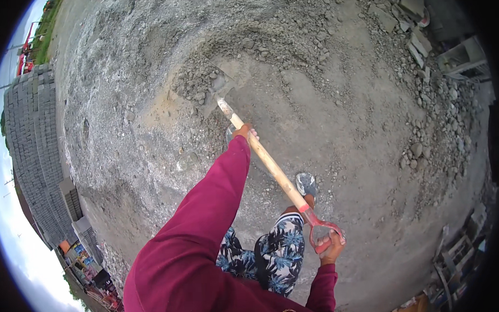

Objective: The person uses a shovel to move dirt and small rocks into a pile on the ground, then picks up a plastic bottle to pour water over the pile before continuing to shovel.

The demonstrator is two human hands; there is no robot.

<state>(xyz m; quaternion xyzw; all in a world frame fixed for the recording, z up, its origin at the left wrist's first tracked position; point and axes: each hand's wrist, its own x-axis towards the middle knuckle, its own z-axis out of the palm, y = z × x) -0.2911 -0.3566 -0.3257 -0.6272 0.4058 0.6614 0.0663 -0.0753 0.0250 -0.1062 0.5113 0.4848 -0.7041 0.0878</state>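
A shovel with a pale wooden shaft (273,167) runs slantwise across the middle of the view. My left hand (245,132) is wrapped round the shaft near its lower end. At the other end, my right hand (332,247) grips the red D-shaped handle (319,228). The shovel's metal blade (223,85) lies at ground level, partly covered by loose grey gravel (196,79) heaped on and beside it. Maroon sleeves cover both my arms.
My shoe (306,183) stands on grey dirt just right of the shaft. Stacked grey blocks (35,152) rise at the far left. Rubble (420,153) and broken slabs (418,43) line the right side, with wooden pieces (459,253) at lower right.
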